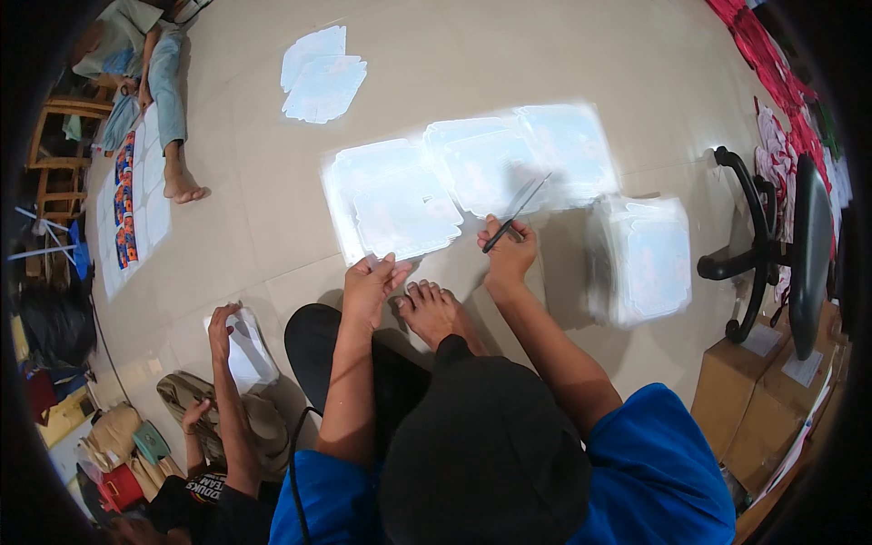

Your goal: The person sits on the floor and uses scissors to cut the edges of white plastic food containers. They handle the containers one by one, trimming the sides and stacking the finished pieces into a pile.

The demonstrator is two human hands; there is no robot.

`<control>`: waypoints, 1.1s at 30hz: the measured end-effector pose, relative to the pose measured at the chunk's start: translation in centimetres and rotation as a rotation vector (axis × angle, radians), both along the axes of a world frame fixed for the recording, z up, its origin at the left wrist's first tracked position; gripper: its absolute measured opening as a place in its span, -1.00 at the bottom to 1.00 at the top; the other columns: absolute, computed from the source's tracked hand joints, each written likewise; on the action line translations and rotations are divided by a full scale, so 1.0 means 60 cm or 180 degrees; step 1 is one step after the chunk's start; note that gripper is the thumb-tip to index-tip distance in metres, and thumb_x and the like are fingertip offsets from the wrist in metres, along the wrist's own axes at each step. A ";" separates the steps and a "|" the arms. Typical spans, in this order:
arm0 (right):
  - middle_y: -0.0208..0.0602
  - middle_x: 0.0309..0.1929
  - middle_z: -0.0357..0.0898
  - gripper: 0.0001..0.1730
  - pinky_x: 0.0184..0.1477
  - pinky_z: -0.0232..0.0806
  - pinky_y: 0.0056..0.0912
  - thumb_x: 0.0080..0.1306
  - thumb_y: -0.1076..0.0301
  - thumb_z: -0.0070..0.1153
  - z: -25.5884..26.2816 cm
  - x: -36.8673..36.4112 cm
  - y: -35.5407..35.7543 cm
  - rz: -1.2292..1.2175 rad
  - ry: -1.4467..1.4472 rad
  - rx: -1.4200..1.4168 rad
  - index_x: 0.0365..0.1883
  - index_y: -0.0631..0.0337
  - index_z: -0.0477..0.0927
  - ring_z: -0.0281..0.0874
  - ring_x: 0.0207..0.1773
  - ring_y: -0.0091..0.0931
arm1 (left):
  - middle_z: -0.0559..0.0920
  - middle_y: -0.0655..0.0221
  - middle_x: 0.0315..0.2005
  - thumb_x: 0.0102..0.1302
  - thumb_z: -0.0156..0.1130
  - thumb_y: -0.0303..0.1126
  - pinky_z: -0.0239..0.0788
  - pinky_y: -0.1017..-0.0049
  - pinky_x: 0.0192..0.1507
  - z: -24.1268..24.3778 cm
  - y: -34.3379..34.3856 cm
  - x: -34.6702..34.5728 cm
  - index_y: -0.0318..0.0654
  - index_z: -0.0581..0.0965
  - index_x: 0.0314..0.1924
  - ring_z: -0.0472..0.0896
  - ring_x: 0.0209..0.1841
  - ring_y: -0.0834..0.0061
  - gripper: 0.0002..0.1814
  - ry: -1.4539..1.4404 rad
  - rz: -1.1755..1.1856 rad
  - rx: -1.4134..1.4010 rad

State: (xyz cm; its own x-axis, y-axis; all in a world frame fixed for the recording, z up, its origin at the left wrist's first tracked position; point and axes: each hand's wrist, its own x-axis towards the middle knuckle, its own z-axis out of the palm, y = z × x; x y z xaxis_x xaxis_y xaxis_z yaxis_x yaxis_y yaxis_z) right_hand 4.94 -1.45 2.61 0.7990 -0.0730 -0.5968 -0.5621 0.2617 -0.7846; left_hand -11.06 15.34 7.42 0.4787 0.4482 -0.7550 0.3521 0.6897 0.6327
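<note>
My left hand (373, 289) is at the near edge of the left pile of pale die-cut sheets (409, 201), its thumb and fingertips touching or just over the edge. Whether they pinch a sheet is hard to see. In my right hand (512, 252) is a slim black-handled cutting tool, probably scissors (521, 208), its points directed away from me. The blades lie above the middle pile of pale sheets (477, 160), which meets a right pile (569, 150). Glare washes out the print on them. My bare foot (434, 310) rests on the floor between my hands.
A tall stack of sheets (657, 262) stands right, near a black chair base (742, 252) and cardboard boxes (763, 388). More cut sheets (323, 88) lie farther off. One person (167, 102) sits beside a printed sheet (139, 204); another's hand (221, 330) touches white sheets (248, 354).
</note>
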 end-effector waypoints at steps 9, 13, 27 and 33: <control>-0.13 -0.22 0.62 -0.37 -0.34 0.57 -0.43 0.29 0.56 0.46 -0.004 0.002 0.010 -0.0098 -0.0071 -0.0055 0.14 0.28 0.26 0.66 -0.37 -0.45 | 0.66 0.13 0.05 0.53 0.35 -0.22 0.56 0.35 0.30 -0.024 -0.105 0.046 -0.46 0.51 0.20 0.67 0.20 0.29 -0.54 -0.0685 0.1403 -0.1334; -0.14 -0.24 0.60 -0.38 -0.35 0.55 -0.43 0.29 0.59 0.44 -0.008 -0.002 0.010 -0.0074 -0.0117 -0.0102 0.13 0.30 0.27 0.65 -0.37 -0.44 | 0.69 0.19 -0.01 0.52 0.38 -0.25 0.59 0.40 0.25 -0.051 -0.140 0.100 -0.43 0.54 0.14 0.71 0.10 0.34 -0.59 -0.0703 0.1072 -0.1184; -0.06 -0.19 0.61 -0.39 -0.28 0.59 -0.40 0.33 0.57 0.40 -0.008 -0.021 0.003 0.0073 -0.0191 -0.0109 0.17 0.32 0.23 0.69 -0.31 -0.41 | 0.72 0.23 -0.14 0.45 0.42 -0.42 0.66 0.48 0.14 -0.096 -0.156 0.115 -0.42 0.59 -0.04 0.75 -0.06 0.39 -0.76 -0.0593 0.1401 -0.1066; -0.13 -0.25 0.63 -0.37 -0.30 0.57 -0.44 0.27 0.57 0.44 -0.006 -0.017 0.003 0.0018 -0.0140 -0.0088 0.12 0.27 0.25 0.67 -0.34 -0.44 | 0.71 0.21 -0.11 0.46 0.41 -0.44 0.68 0.48 0.15 -0.093 -0.154 0.116 -0.47 0.58 -0.01 0.75 -0.03 0.35 -0.74 -0.0609 0.1359 -0.1084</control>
State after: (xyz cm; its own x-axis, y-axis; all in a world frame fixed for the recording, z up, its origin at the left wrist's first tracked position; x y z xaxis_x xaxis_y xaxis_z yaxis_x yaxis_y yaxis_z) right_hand 3.93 -1.24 2.28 0.8249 -0.0844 -0.5590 -0.5284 0.2364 -0.8154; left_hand -4.10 6.09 1.82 0.4510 0.3785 -0.8083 -0.1008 0.9214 0.3753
